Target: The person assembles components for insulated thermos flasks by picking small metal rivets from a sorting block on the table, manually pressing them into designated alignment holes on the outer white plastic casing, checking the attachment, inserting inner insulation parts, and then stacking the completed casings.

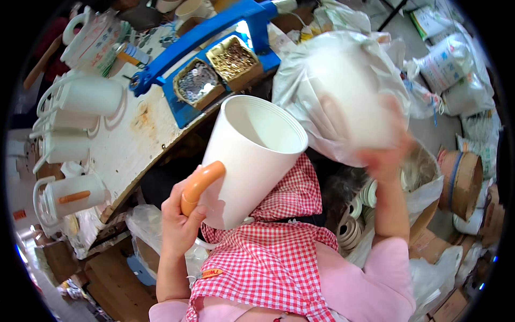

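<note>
My left hand (181, 217) is closed around the orange handle (203, 185) of a white plastic pitcher (249, 166). The pitcher tilts over my lap, its wide open mouth turned up and away from me. On the right, my right hand (383, 153) is smeared by motion. It is at the near side of a blurred white rounded thing (348, 91), over a translucent plastic bag (298, 80). Its fingers are too blurred to show whether they grip that thing.
A blue hand press (198, 45) stands on the worn workbench (142, 121), beside boxes of silver pieces (197, 81) and brass-coloured pieces (233, 58). Several white pitchers (88, 94) line the bench's left end. Cream rings (351, 228) lie in a lined box right of my lap.
</note>
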The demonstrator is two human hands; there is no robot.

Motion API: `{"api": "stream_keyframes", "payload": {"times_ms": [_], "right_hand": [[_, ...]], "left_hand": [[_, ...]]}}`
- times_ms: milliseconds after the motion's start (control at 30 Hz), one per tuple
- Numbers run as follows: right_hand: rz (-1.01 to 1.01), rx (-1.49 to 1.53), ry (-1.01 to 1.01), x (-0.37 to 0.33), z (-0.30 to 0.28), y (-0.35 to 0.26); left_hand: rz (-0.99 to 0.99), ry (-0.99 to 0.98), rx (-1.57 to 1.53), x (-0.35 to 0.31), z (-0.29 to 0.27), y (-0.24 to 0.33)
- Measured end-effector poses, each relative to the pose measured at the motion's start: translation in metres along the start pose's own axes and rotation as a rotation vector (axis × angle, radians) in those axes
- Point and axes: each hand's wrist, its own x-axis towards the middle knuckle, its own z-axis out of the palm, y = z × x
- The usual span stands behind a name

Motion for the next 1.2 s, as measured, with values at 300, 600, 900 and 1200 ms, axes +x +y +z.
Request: {"api": "stream_keyframes", "payload": {"times_ms": [300, 600, 900, 1200], "right_hand": [[0.004, 0.134, -0.571, 0.058, 0.075, -0.041], [0.046, 0.07, -0.607, 0.062, 0.121, -0.061], [0.551, 0.609, -0.389, 0.134, 0.149, 0.015], [0.968, 0.938, -0.756, 0.09, 0.183, -0.008]], "left_hand": [[0.155, 0.076, 0.082, -0.023, -0.018, 0.004], [0.088, 0.179, 0.218, -0.028, -0.01, -0.003], [0.136, 0.279, 0.266, -0.052, -0.016, -0.015], [0.274, 0.544, 0.628, -0.071, -0.113, 0.012]]}}
